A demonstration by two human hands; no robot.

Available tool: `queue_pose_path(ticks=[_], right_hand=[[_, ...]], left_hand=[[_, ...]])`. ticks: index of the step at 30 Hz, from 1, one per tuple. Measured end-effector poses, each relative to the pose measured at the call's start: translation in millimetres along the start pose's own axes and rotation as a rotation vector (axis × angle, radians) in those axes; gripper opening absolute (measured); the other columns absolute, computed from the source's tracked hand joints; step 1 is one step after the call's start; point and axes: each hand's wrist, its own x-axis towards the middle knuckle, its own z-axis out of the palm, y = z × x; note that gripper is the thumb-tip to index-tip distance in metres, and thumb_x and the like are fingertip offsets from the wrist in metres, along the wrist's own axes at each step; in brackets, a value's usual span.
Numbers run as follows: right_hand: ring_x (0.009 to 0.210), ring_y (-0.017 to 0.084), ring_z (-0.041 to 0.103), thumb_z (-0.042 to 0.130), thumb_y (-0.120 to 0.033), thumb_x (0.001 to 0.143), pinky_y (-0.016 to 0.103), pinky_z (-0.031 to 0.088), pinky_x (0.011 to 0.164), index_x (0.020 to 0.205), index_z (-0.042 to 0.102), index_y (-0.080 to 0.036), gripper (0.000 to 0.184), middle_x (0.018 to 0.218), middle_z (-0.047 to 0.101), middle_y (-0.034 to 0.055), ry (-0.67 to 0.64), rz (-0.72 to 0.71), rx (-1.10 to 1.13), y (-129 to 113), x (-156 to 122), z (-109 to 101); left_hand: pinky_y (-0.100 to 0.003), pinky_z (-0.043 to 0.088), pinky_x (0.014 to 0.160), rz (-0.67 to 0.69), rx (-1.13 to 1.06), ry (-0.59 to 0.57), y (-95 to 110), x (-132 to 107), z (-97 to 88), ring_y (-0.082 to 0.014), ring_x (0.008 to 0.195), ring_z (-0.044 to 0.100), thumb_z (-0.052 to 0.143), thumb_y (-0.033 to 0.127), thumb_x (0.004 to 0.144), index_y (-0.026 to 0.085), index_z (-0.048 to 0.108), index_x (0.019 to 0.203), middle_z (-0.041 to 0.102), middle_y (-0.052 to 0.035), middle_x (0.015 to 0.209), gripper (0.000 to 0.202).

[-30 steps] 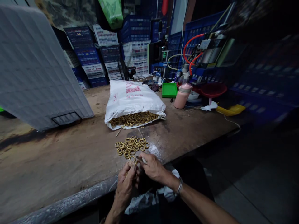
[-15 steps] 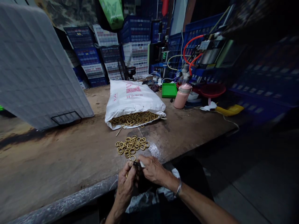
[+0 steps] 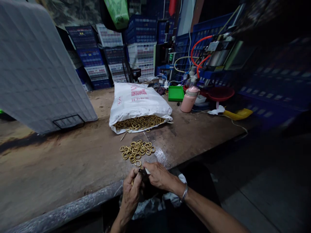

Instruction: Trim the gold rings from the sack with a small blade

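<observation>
My left hand is closed at the table's front edge, its fingers pinched around a brass ring that shows only in part. Close beside it, my right hand grips a small tool with a pale end and a dark part reaching to the left fingertips. The tool's exact kind is hidden by the fingers. Just beyond both hands lies a loose pile of brass rings, with a single ring nearest me. Behind it, a white sack lies with its mouth towards me, full of similar rings.
A quilted grey-white panel stands on the left of the brown table. Towards the back right are a green tray, a pink bottle, a red dish and a yellow scoop-like piece. Stacked crates line the back.
Almost nothing differs. Both hands keep their place and grip, with only a slight shift at the fingertips around the tool. The pile and sack lie as before.
</observation>
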Motion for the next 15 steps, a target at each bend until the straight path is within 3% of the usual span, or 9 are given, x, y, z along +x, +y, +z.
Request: queue_pose_path(ticks=[5,9,11,15], right_hand=[[0.065,0.016,0.053,0.037,-0.013,0.073,0.024,0.027,0.055,0.096,0.052,-0.017,0.027,0.074,0.061,0.0058,-0.013,0.072,-0.097,4,1,3],[0.064,0.017,0.055,0.040,-0.013,0.072,0.025,0.026,0.055,0.096,0.050,-0.016,0.026,0.075,0.061,0.0065,0.030,0.148,-0.191,8,9,2],[0.065,0.016,0.055,0.040,-0.010,0.070,0.025,0.026,0.055,0.095,0.049,-0.017,0.027,0.075,0.061,0.0055,0.093,0.181,-0.200,8,15,0],[0.068,0.015,0.055,0.040,-0.007,0.068,0.024,0.026,0.056,0.092,0.049,-0.018,0.028,0.079,0.062,0.0048,0.218,0.189,-0.152,2,30,-4]], left_hand=[[-0.017,0.027,0.040,-0.047,0.032,-0.023,10,-12,2.3,-0.0050,0.040,0.035,0.053,0.046,0.074,0.018,0.046,0.065,0.043,0.0063,0.049,0.031],[-0.018,0.032,0.043,0.001,0.076,-0.174,9,-26,9.9,-0.0061,0.043,0.041,0.053,0.045,0.074,0.016,0.049,0.061,0.047,0.0034,0.050,0.032],[-0.017,0.028,0.036,-0.130,0.008,-0.238,-5,-29,12.4,-0.0058,0.038,0.039,0.054,0.049,0.071,0.017,0.048,0.061,0.049,0.0028,0.049,0.034],[-0.016,0.021,0.028,-0.477,-0.151,-0.159,-47,-26,8.1,-0.0050,0.030,0.037,0.064,0.046,0.060,0.017,0.045,0.058,0.052,0.0022,0.046,0.034]])
